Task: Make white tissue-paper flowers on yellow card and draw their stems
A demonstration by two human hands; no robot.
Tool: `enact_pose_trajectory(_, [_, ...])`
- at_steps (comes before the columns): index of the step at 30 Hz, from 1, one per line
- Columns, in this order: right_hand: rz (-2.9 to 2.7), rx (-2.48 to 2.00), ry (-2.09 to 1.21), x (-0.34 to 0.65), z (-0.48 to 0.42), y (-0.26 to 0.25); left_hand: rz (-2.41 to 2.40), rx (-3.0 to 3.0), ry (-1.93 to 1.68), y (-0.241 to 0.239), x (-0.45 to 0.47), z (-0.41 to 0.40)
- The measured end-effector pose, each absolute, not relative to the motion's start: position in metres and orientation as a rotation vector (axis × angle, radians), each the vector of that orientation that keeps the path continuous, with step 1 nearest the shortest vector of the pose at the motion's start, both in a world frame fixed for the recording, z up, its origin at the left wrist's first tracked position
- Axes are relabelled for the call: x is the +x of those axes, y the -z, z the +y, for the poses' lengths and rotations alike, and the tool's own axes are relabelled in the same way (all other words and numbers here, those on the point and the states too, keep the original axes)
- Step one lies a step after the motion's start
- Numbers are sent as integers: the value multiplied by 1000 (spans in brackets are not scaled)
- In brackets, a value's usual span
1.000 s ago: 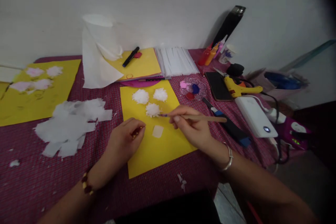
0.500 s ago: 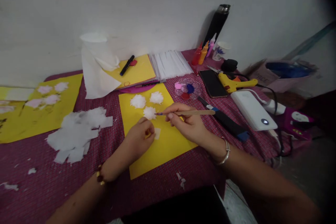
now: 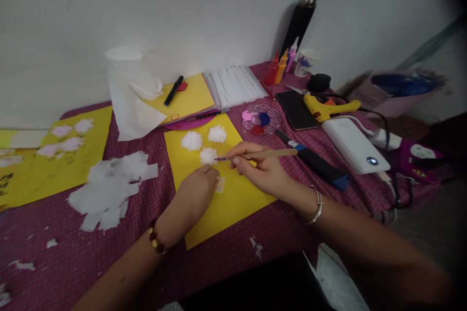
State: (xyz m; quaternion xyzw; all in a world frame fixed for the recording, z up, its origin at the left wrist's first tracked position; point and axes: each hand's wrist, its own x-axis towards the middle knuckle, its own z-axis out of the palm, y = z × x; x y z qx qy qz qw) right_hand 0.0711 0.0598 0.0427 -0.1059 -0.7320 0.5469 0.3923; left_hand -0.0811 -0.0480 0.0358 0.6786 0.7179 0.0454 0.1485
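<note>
My right hand [image 3: 257, 165] is closed in a pen grip around a wooden-handled paintbrush [image 3: 272, 153]. The brush's purplish tip meets the edge of the lowest white paper flower [image 3: 208, 156]. Two more fluffy white flowers, one on the left [image 3: 191, 141] and one on the right [image 3: 217, 134], lie above it on a yellow sheet [image 3: 204, 223]. Just below that lowest flower, my left hand [image 3: 195, 192] rests with fingers curled inward; whatever they pinch, if anything, is hidden. Beside its fingertips lies a small pale square [image 3: 220, 184].
Cut white tissue pieces [image 3: 109, 189] are heaped on the left. A paint palette [image 3: 260, 120], a box cutter [image 3: 317, 163], a phone [image 3: 296, 109], a yellow glue gun [image 3: 328, 107] and a white power bank [image 3: 355, 146] lie on the right. Paint bottles [image 3: 280, 67] stand near the wall.
My left hand has shifted slightly right and its fingers have turned more downward, near the lowest flower. The brush tip stays at that flower's edge. The view has shifted a little.
</note>
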Motion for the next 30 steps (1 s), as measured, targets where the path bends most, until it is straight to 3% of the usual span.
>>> enact_pose_trajectory(5, [-1862,-258,-1375,73,61,-46,2081,1930,-67,-33,-79,-39])
enact_pose_trajectory(12, [-1874,-218,-1348,73,57,-47,1954,1252,-972,-38,-101,-65])
enact_pose_trajectory(15, [-1929,-210,-1341,72,53,-45,1854,1055,-1149,-33,-104,-74])
enact_pose_trajectory(24, [-1919,-246,-1374,68,59,-36,1966,1708,-644,-18,-90,-64])
enact_pose_trajectory(30, [-1935,-250,-1351,68,60,-37,1937,1734,-287,-26,-87,-50])
